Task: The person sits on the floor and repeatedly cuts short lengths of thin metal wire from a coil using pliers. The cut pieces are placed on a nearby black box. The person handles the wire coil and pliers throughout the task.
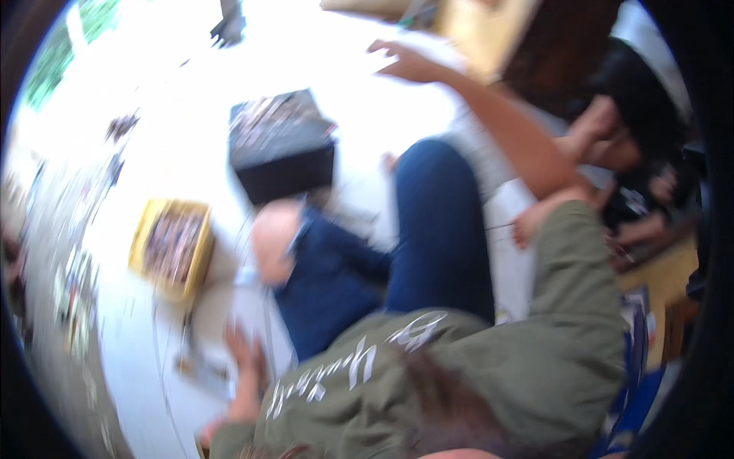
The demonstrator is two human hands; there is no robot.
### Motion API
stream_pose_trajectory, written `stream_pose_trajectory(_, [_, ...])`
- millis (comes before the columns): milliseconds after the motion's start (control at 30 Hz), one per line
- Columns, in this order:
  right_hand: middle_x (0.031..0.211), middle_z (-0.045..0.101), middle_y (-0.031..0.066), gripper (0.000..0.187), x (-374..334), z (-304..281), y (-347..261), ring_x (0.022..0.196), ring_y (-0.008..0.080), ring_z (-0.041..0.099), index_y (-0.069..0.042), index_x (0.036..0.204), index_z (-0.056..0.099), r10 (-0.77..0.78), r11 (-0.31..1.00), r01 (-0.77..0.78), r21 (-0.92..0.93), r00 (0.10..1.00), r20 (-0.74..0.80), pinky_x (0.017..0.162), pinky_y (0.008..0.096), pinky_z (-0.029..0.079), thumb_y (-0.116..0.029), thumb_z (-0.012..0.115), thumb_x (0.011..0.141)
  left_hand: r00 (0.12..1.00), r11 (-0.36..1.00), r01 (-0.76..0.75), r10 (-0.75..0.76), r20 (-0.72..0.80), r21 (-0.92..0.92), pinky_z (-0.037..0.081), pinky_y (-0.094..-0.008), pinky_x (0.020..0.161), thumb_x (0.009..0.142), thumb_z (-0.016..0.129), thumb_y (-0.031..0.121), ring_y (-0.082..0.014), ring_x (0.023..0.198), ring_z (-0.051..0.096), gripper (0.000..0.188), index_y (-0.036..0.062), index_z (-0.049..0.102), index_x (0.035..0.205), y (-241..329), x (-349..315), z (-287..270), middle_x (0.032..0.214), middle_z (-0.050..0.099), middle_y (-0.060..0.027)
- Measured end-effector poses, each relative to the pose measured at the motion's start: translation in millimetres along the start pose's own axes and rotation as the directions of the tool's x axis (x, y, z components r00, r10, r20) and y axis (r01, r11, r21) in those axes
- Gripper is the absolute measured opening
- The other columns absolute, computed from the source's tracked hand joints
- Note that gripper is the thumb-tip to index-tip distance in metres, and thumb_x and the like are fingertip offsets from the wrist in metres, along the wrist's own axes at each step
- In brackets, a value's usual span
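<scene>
Motion smears the picture. My left hand is low on the left with its fingers spread, down by the white floor; nothing shows in it. Close to it lies a small tool-like thing, too blurred to name. My right hand reaches out over the floor at the top, fingers apart and holding nothing visible. A dark box stands in front of my legs, with a pile of thin pieces on top. Left of it sits a yellow basket filled with brownish stick-like pieces.
My bent knees in blue jeans take up the middle. People in black clothing sit at the right. Scattered small items lie on a greyish strip along the left. A dark object stands at the top.
</scene>
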State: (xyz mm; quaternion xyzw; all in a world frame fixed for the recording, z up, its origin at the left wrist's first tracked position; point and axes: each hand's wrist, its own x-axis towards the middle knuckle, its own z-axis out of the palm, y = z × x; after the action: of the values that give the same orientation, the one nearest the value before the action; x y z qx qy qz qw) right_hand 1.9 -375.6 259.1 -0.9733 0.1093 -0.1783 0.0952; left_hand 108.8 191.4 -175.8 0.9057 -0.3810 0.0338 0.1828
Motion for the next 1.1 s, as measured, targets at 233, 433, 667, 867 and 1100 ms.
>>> stream_pose_trajectory(233, [0.121,0.048,0.0136,0.037,41,-13,-78,0.106,0.0302,0.051,-0.002,0.109,0.056,-0.191,0.947,0.202,-0.249,0.979,0.069,0.091,0.0385,0.041,-0.022,0.059,0.079,0.997,1.0,-0.01,0.009,0.073,0.007,0.014,-0.0527,0.106,0.077,0.05,0.034,-0.0399,0.13,0.022,0.067,0.0048,0.031,0.134,15,22,-3,0.139,0.028,-0.0221])
stream_pose_trajectory(433, [0.1,0.056,0.0117,0.024,149,47,-99,0.089,0.0257,0.058,-0.004,0.09,0.062,-0.429,0.809,0.428,-0.403,0.899,0.094,0.077,0.0373,0.047,-0.024,0.061,0.076,0.994,0.996,-0.032,0.04,0.102,-0.084,0.015,-0.0541,0.105,0.074,0.052,0.03,-0.04,0.13,0.022,0.065,0.005,0.034,0.131,33,64,-17,0.138,0.029,-0.0216])
stream_pose_trajectory(667, [0.068,0.053,0.0074,0.009,345,180,-195,0.057,0.0213,0.056,-0.01,0.062,0.057,-0.897,0.441,0.699,-0.563,0.372,-0.24,0.049,0.0357,0.046,-0.016,0.053,0.066,0.986,0.99,0.076,-0.057,0.155,-0.122,0.015,-0.0558,0.105,0.07,0.053,0.026,-0.0402,0.129,0.023,0.063,0.0053,0.037,0.127,38,47,-35,0.137,0.03,-0.0209])
stream_pose_trajectory(867, [0.094,0.058,-0.0011,0.019,412,230,-264,0.072,0.0196,0.061,-0.014,0.089,0.064,-0.816,0.381,0.922,-0.073,0.298,-0.496,0.062,0.0332,0.051,-0.016,0.06,0.071,0.97,0.972,0.196,-0.173,0.17,-0.129,0.015,-0.0565,0.104,0.067,0.055,0.023,-0.0399,0.129,0.023,0.062,0.0066,0.039,0.125,35,18,-15,0.137,0.031,-0.019])
stream_pose_trajectory(1100, [0.106,0.052,0.0053,0.037,348,186,-135,0.074,0.0123,0.051,-0.016,0.115,0.058,-0.963,0.192,0.979,-0.073,0.202,0.177,0.064,0.0273,0.044,-0.023,0.061,0.079,0.941,0.969,0.237,-0.21,0.266,-0.073,0.013,-0.0521,0.107,0.07,0.054,0.028,-0.0366,0.132,0.02,0.065,0.0115,0.035,0.13,32,21,-19,0.141,0.028,-0.0134])
